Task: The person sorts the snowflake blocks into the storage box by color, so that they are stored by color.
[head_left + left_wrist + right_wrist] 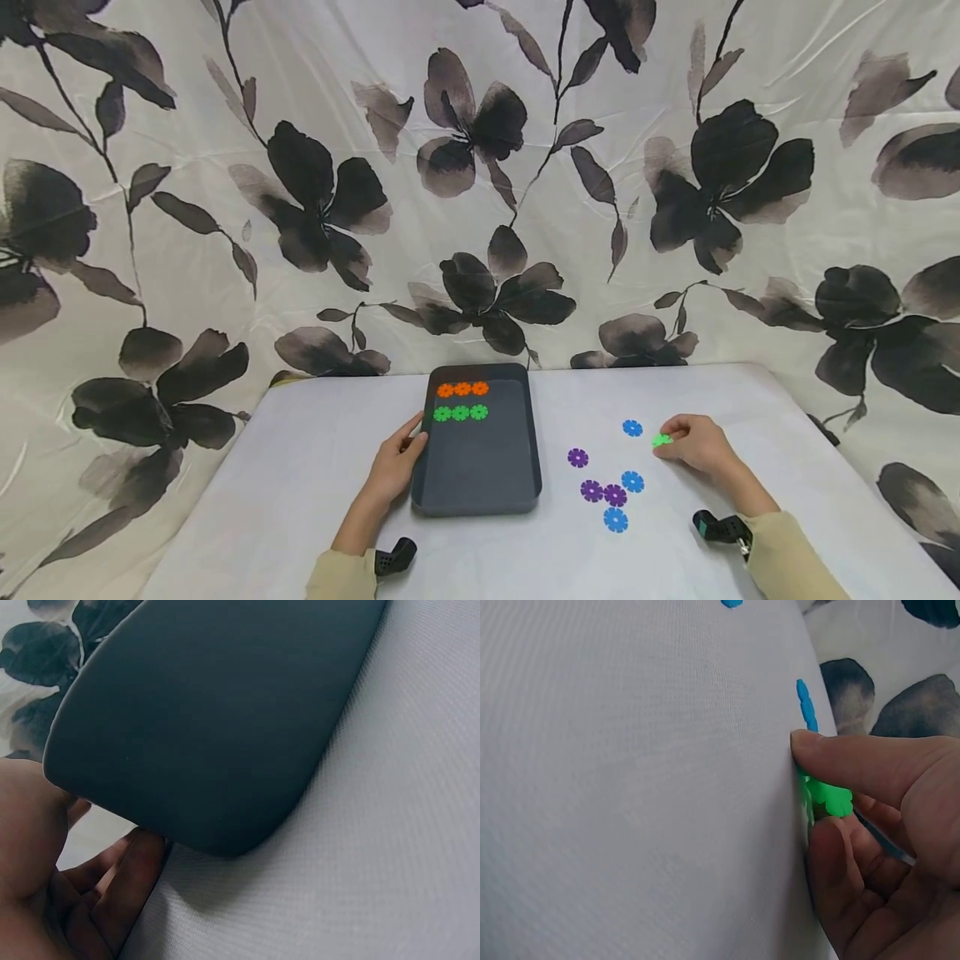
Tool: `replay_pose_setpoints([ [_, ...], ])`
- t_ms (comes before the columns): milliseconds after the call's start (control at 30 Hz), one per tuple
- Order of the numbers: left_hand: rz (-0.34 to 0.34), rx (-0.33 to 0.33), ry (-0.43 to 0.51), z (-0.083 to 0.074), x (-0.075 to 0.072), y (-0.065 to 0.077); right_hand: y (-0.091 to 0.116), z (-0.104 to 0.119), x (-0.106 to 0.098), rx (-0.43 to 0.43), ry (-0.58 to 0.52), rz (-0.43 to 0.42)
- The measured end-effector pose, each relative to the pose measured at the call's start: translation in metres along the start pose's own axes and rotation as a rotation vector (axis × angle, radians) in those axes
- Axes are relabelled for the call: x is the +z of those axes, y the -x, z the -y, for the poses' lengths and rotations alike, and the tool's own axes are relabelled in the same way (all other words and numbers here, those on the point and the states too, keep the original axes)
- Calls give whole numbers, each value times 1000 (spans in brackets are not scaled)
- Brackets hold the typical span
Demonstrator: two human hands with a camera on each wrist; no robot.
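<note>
The bright green, flower-shaped flat piece (pixel 662 439), plastic by its look, sits tilted between the thumb and fingers of the right hand (pixel 697 444), right at the tips; from where I stand I can't tell whether its edge touches the white cloth-covered table (pixel 675 550). That hand is narrowed to a small pinch, which seems right for something so thin: better, I'd judge, to grip only the edge and lift clear before going sideways, so no neighbour gets nudged. Just beside the fingertips lies a round, notched blue piece (pixel 632 428); nearer the tray are three notched purple pieces (pixel 592 491) and two more blue ones (pixel 632 482). The dark grey rectangular tray (pixel 476 471) lies well apart from the pinching hand, bearing a row of three orange flower-shaped pieces (pixel 462 388) and, just below, three matching green ones (pixel 460 413). The left hand (pixel 395 465) holds the tray's left side, thumb by the rim, which should steady it. Behind hangs a white fabric printed with dark flowers (pixel 480 300).
</note>
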State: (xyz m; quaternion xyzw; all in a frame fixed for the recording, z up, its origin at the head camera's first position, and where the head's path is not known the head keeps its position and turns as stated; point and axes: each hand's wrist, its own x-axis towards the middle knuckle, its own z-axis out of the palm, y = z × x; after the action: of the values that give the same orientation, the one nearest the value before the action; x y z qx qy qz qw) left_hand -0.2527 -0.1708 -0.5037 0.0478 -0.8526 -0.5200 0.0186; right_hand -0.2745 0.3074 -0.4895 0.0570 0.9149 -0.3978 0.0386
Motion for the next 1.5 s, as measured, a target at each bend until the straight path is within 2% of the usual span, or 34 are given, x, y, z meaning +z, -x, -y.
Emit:
replay_pose_setpoints([
  [300,4,7,2,1,0,0,-6,19,6,-32,-130,54],
  [600,3,13,0,-1,0,1,-8,62,23,-87,-292,85],
  [867,5,22,13,-2,1,1,-14,95,50,-140,-410,123],
  [1200,-6,36,12,3,1,3,-17,132,88,-111,-588,131],
  [1500,5,7,2,-1,-2,1,-15,167,111,-127,-687,167],
])
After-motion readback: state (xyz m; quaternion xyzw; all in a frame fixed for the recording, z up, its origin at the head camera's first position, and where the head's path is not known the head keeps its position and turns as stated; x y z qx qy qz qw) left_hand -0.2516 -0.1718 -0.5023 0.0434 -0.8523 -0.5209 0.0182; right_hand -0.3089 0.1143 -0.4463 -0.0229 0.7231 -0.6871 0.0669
